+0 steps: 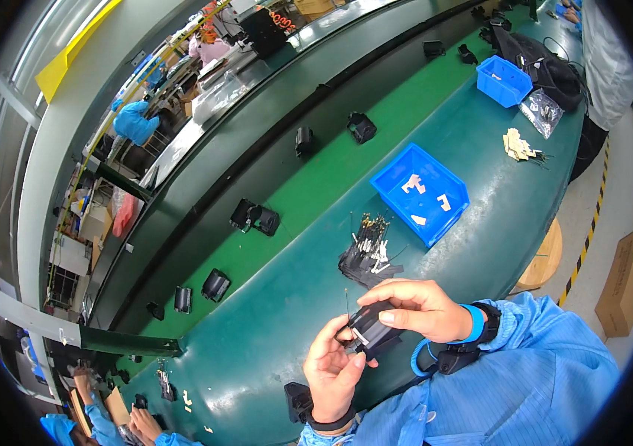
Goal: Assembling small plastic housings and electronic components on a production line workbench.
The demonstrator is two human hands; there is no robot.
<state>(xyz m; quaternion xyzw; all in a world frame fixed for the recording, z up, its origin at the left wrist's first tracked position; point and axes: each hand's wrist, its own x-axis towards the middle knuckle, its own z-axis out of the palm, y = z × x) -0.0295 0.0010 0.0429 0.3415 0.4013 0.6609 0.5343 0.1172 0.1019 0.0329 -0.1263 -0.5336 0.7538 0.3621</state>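
Note:
A dark, boxy black plastic part (380, 338) with a pale strip along one edge is held between my two hands. My left hand (333, 364) grips its left side between thumb and fingers. My right hand (420, 308) is closed over its top and far side, thumb pressing on the upper face. A thin dark wire rises beside my left fingertips. Just beyond my hands lies a pile of black and white strips (368, 253) with thin wires. Farther off to the right stands a blue bin (387, 187) holding a few pale paper pieces.
Several black plastic housings (216, 285) lie along the green conveyor belt (294, 201). At the far right are a second blue bin (528, 78), a clear bag (541, 113) and cream-coloured pieces (518, 145). A co-worker's hand (144, 425) is at the lower left. A wooden stool (543, 260) stands beside the table.

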